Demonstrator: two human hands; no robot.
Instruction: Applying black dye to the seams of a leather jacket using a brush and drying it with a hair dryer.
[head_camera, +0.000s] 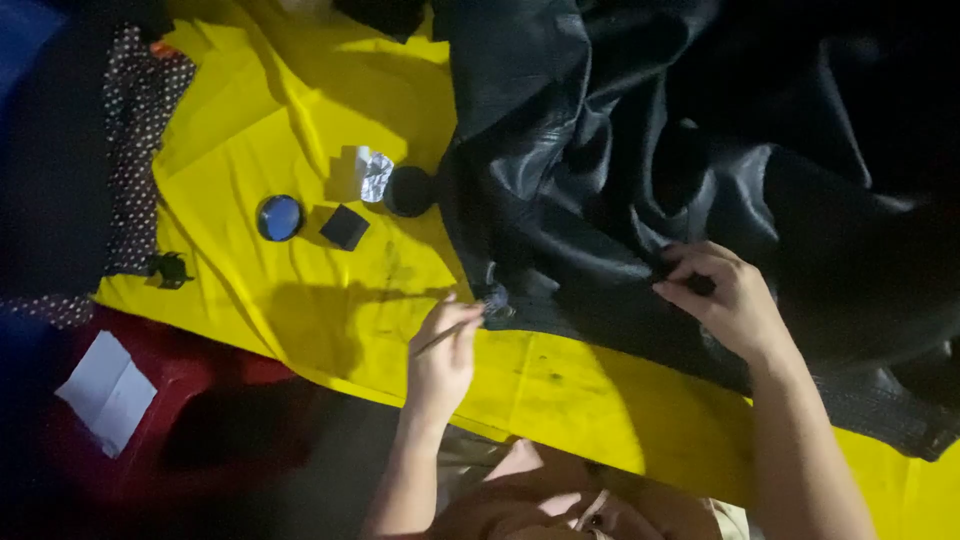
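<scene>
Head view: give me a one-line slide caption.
Left hand works a thin tool at the edge of a black leather garment on yellow cloth; right hand pinches it.

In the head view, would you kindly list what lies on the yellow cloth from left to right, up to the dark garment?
Black clip → round blue tin → black square block → foil piece → round black lid → dark garment.

Head view — steeply down, close
</scene>
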